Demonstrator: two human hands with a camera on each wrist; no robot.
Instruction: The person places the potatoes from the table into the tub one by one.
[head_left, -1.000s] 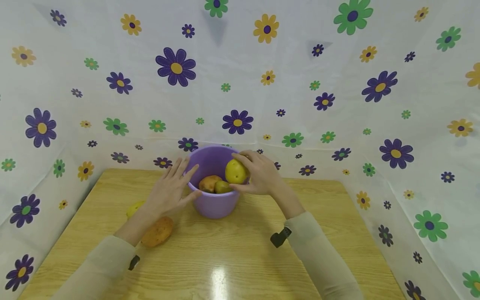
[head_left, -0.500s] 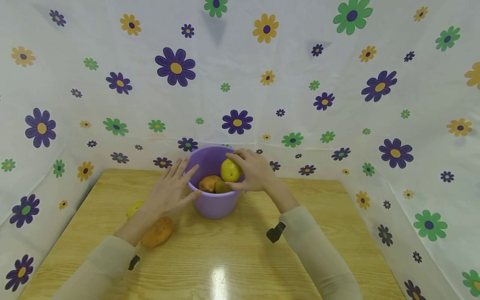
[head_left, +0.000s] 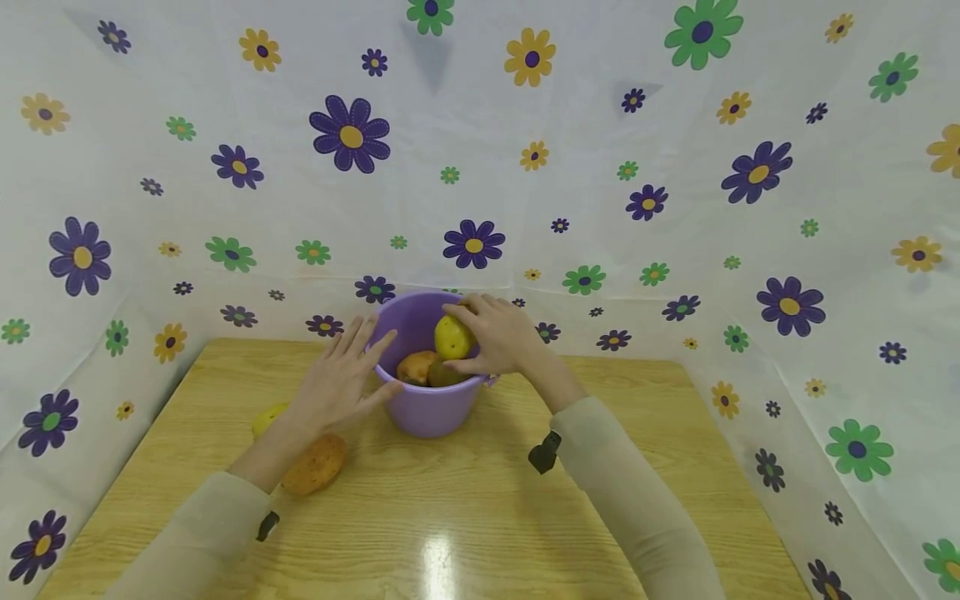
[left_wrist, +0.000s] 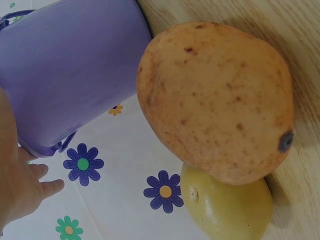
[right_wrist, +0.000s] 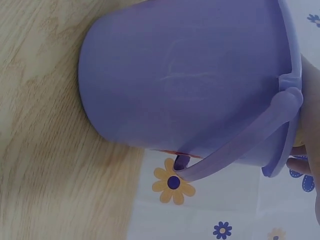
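The right hand (head_left: 498, 337) grips a yellow fruit (head_left: 452, 337), fingers curled round it, and holds it just inside the rim of the purple bucket (head_left: 427, 408), above the fruits that already lie inside. Two of those show: an orange-brown one (head_left: 415, 367) on the left and a darker, greenish one (head_left: 444, 376) beside it, right under the yellow fruit. The bucket stands on the wooden table (head_left: 465, 508), towards its far edge and near the middle, close to the flowered cloth (head_left: 600, 167) that hangs behind and at both sides. The left hand (head_left: 341, 379) lies flat against the bucket's left wall, fingers straight and spread, holding nothing. Nearer and to the left of that hand, a mango (head_left: 317, 463) rests on the table, orange with brown specks, and a yellow fruit (head_left: 270, 414) lies touching it on its far side; the left wrist view shows the two pressed together. From the right wrist, the bucket's handle (right_wrist: 240, 145) hangs down along its side.
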